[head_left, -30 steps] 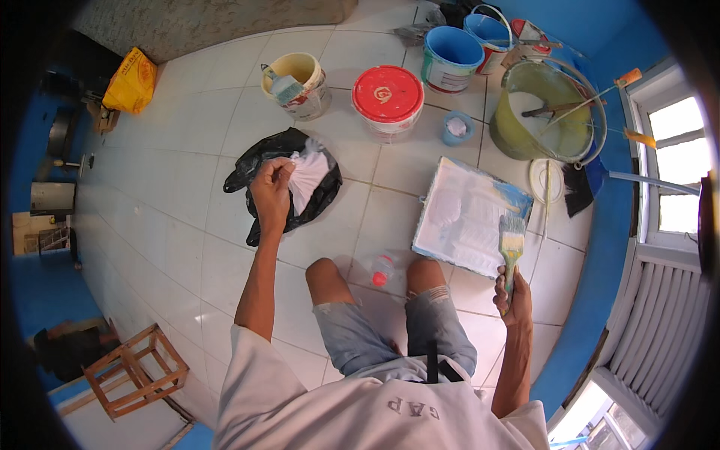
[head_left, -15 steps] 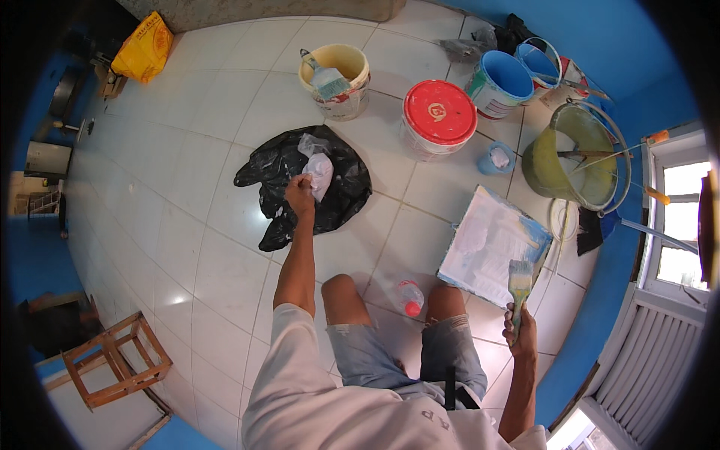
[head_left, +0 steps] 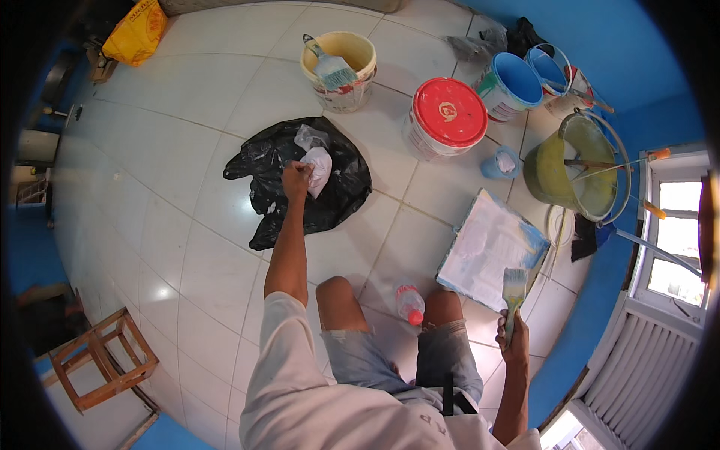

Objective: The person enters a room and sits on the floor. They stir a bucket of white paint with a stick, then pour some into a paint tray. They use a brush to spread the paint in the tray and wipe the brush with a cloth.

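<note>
My left hand (head_left: 297,180) is stretched out over a crumpled black plastic bag (head_left: 349,176) on the floor. Its fingers are pinched together at the side of a small clear plastic bag (head_left: 319,171) filled with something pale pinkish-white, which lies on the black plastic. In my right hand (head_left: 513,337) a paintbrush (head_left: 514,289) is gripped by its handle, bristles pointing away from me. Just beyond those bristles lies a flat paint-smeared board or tray (head_left: 487,244), coated in white and pale blue.
A cream bucket (head_left: 341,75) holds a wide brush (head_left: 331,69). Rightward stand a red-lidded tub (head_left: 448,112), blue-lined buckets (head_left: 517,79), a small blue cup (head_left: 500,161) and an olive bucket (head_left: 547,161). A red-capped bottle (head_left: 409,301) lies between my knees; a wooden stool (head_left: 105,360) is at left.
The whole view has shifted slightly. My left hand has moved a little farther away along the small bag. My right hand still grips the paintbrush.
</note>
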`<action>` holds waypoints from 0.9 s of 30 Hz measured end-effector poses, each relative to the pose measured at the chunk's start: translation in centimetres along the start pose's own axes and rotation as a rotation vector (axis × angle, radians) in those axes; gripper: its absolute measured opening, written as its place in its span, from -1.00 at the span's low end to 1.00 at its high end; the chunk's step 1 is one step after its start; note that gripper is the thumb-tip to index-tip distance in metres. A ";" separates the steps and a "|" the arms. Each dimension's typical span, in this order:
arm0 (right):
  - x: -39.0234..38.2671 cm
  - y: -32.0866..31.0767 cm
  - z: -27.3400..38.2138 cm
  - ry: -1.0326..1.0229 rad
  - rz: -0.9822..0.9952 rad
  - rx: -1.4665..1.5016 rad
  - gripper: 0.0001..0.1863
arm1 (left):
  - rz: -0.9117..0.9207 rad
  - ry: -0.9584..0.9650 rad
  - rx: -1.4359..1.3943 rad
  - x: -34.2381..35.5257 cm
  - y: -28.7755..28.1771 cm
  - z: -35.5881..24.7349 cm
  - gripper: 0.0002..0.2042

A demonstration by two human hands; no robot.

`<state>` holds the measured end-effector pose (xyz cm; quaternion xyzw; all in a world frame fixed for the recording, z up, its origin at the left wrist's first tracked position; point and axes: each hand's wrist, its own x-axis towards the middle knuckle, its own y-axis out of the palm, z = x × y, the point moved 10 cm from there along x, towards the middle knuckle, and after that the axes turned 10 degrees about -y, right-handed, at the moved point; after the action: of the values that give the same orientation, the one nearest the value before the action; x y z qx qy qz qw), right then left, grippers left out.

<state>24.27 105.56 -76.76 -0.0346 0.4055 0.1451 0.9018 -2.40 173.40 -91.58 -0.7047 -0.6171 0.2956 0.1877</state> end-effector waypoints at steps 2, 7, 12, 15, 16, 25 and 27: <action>0.1 -0.1 0.4 -0.059 -0.009 -0.054 -0.58 | 0.031 0.027 -0.015 -0.3 0.8 -0.4 -0.73; 2.7 0.2 0.9 -0.190 0.013 -0.262 -0.57 | -0.012 0.253 -0.020 -2.5 -1.0 0.4 -0.76; 6.6 -3.0 2.3 -0.665 0.017 -1.056 -0.65 | -0.072 0.298 -0.176 -8.2 -3.9 0.2 -0.77; 7.2 -5.2 1.2 -0.572 -0.060 -1.122 -0.64 | -0.076 0.320 -0.084 -14.2 -5.5 -4.2 -0.69; 7.5 -5.6 1.0 -0.639 -0.074 -1.098 -0.64 | -0.062 0.333 -0.043 -16.3 -5.9 -6.0 -0.67; 7.2 -5.5 -2.4 -0.799 -0.307 -1.263 -0.68 | 0.390 0.390 -0.160 -25.1 1.0 -14.3 -0.65; 6.3 -5.3 -2.1 -0.815 -0.420 -1.346 -0.65 | 0.402 0.488 -0.118 -24.5 4.1 -18.8 -0.66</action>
<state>28.24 101.56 -83.18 -0.5890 -0.1437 0.1868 0.7730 11.29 150.53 -75.45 -0.8721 -0.4186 0.1130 0.2268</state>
